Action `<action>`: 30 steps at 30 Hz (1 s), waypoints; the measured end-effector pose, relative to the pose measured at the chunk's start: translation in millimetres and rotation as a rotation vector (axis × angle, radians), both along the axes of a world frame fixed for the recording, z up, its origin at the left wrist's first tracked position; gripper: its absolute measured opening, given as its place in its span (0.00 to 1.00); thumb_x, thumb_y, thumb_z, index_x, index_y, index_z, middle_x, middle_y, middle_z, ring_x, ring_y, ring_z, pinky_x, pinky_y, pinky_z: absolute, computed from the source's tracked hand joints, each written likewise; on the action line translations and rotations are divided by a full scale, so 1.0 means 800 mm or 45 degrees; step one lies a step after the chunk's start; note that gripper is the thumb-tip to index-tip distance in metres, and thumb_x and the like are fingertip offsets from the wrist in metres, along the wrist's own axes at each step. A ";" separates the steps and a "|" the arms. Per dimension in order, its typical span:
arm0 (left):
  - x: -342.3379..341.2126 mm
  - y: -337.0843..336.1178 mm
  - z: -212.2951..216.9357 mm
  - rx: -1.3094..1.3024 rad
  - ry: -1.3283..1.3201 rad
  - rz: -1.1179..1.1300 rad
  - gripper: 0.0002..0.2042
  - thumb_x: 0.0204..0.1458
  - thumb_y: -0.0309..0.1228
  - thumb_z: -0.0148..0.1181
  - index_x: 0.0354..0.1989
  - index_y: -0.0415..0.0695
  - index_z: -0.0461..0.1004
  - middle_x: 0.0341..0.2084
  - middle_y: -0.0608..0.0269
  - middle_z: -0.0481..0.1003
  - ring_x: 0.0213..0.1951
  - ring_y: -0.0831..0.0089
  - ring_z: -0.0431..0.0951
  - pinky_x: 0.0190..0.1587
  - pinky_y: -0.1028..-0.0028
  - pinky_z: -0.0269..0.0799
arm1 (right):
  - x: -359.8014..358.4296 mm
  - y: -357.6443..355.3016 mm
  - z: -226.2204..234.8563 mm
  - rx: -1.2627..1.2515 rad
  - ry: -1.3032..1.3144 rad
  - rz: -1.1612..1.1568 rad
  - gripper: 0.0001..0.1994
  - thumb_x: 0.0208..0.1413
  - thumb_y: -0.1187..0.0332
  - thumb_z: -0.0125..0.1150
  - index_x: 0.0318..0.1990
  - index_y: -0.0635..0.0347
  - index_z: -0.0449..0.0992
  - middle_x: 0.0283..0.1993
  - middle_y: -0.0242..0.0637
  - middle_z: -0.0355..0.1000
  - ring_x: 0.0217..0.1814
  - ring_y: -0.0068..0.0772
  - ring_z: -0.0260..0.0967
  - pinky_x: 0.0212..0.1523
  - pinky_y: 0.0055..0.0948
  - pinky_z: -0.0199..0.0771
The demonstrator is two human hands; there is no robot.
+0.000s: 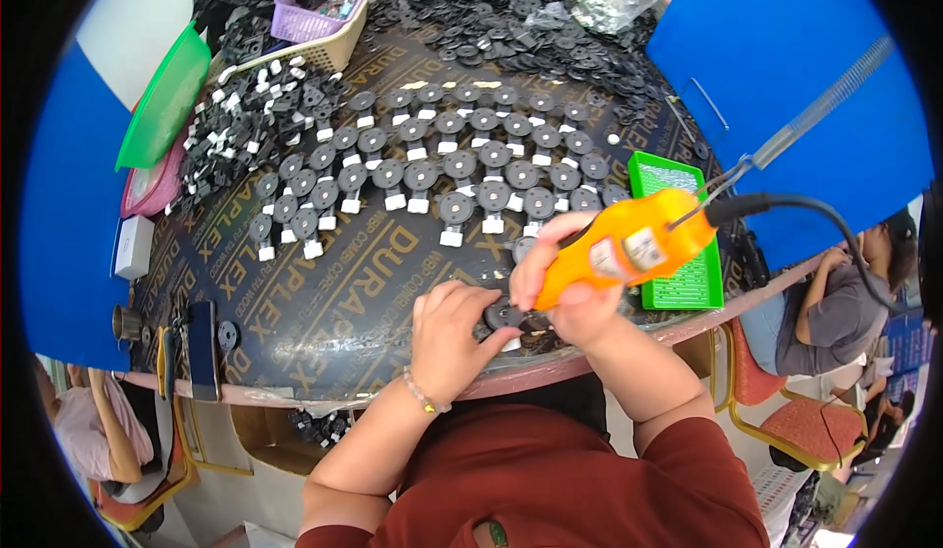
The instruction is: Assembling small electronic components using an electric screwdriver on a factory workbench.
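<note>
My right hand (589,318) is wrapped round an orange electric screwdriver (629,253), whose nose points down at a black round plastic part (503,314) near the table's front edge. The tip is hidden behind my fingers. From the left, my left hand (450,337) grips that part between thumb and fingers. Beyond my hands, curved rows of similar black round parts (456,206) lie on the table, many with a white block at one end. On the right stands a green tray (678,295) with small silver screws in its far portion.
A coiled spring (825,101) and black cable (835,216) run from the screwdriver. Heaps of white-ended parts (241,121) and black discs (511,18) lie farther back, near a beige basket (329,52). A phone (203,347) lies left. Seated people are at both sides.
</note>
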State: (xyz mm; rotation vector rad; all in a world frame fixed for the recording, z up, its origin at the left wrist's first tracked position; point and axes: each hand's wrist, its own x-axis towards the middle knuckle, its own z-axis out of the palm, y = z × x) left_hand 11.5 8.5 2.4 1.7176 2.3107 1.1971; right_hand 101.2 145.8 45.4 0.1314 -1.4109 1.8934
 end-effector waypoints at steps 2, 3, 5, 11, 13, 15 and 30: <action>0.002 -0.001 -0.001 0.025 0.033 0.015 0.21 0.36 0.40 0.72 0.39 0.46 0.77 0.36 0.67 0.76 0.44 0.65 0.72 0.45 0.65 0.62 | 0.014 0.032 0.012 0.120 0.129 -0.193 0.29 0.54 0.53 0.63 0.53 0.65 0.62 0.23 0.36 0.68 0.21 0.25 0.66 0.22 0.22 0.67; 0.002 -0.003 -0.002 0.019 0.034 0.021 0.21 0.36 0.40 0.72 0.39 0.46 0.76 0.36 0.66 0.76 0.45 0.64 0.72 0.46 0.65 0.61 | 0.025 0.048 0.024 0.097 0.139 -0.270 0.28 0.53 0.54 0.64 0.52 0.65 0.62 0.23 0.36 0.68 0.20 0.24 0.65 0.23 0.21 0.67; 0.003 -0.001 -0.001 0.023 0.035 0.007 0.21 0.36 0.39 0.72 0.39 0.46 0.76 0.36 0.66 0.76 0.45 0.64 0.71 0.46 0.65 0.61 | 0.057 0.102 0.034 0.248 0.065 -0.497 0.22 0.55 0.61 0.63 0.49 0.64 0.63 0.23 0.34 0.67 0.20 0.24 0.65 0.23 0.21 0.67; 0.007 0.005 0.003 0.011 0.042 -0.024 0.24 0.31 0.36 0.74 0.41 0.45 0.75 0.37 0.62 0.75 0.47 0.59 0.70 0.49 0.61 0.60 | 0.107 0.196 0.010 0.321 -0.216 -0.899 0.14 0.59 0.65 0.57 0.45 0.64 0.64 0.24 0.31 0.67 0.22 0.23 0.66 0.26 0.21 0.67; 0.008 0.005 0.006 -0.015 0.046 -0.001 0.25 0.30 0.35 0.74 0.42 0.45 0.74 0.38 0.61 0.75 0.47 0.59 0.70 0.50 0.61 0.60 | 0.112 0.197 -0.004 0.259 -0.217 -0.864 0.16 0.58 0.64 0.59 0.45 0.64 0.63 0.24 0.31 0.66 0.22 0.23 0.66 0.26 0.22 0.67; 0.008 0.006 0.004 -0.024 0.034 -0.009 0.26 0.29 0.35 0.74 0.42 0.44 0.74 0.40 0.61 0.75 0.48 0.58 0.70 0.51 0.61 0.60 | 0.111 0.194 -0.013 0.264 -0.169 -0.838 0.17 0.58 0.64 0.60 0.46 0.64 0.63 0.25 0.31 0.66 0.23 0.23 0.66 0.27 0.21 0.67; 0.007 0.005 0.003 -0.055 0.054 -0.010 0.27 0.30 0.34 0.73 0.43 0.44 0.74 0.41 0.60 0.75 0.49 0.57 0.69 0.52 0.61 0.59 | 0.114 0.194 -0.017 0.295 -0.192 -0.893 0.17 0.59 0.62 0.58 0.48 0.63 0.63 0.26 0.35 0.66 0.23 0.26 0.66 0.25 0.25 0.69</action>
